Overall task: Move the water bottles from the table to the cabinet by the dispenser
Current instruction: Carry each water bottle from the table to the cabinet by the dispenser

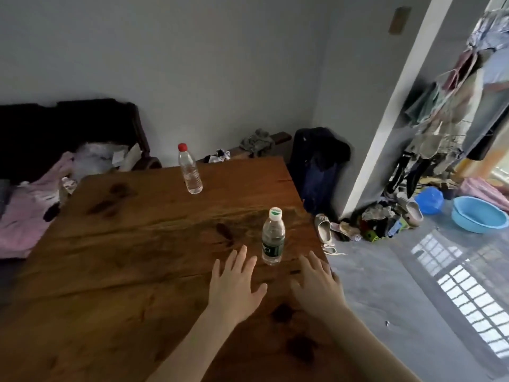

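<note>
Grey-walled room; large brown wooden table (pixel 124 244) fills lower left and centre of frame. Clear plastic bottle with white cap and dark green label (pixel 273 238) stands upright near the table's right edge, centre frame. Second clear bottle with red cap (pixel 190 170) upright near the far edge, well apart from the first. Left hand (pixel 234 282) and right hand (pixel 316 285) flank the near bottle, just below it, fingers spread, holding nothing. Round light-blue plastic basin (pixel 479 215) on floor, right.

A blue basin (pixel 479 214) sits on the floor near scattered shoes (pixel 325 230).
</note>
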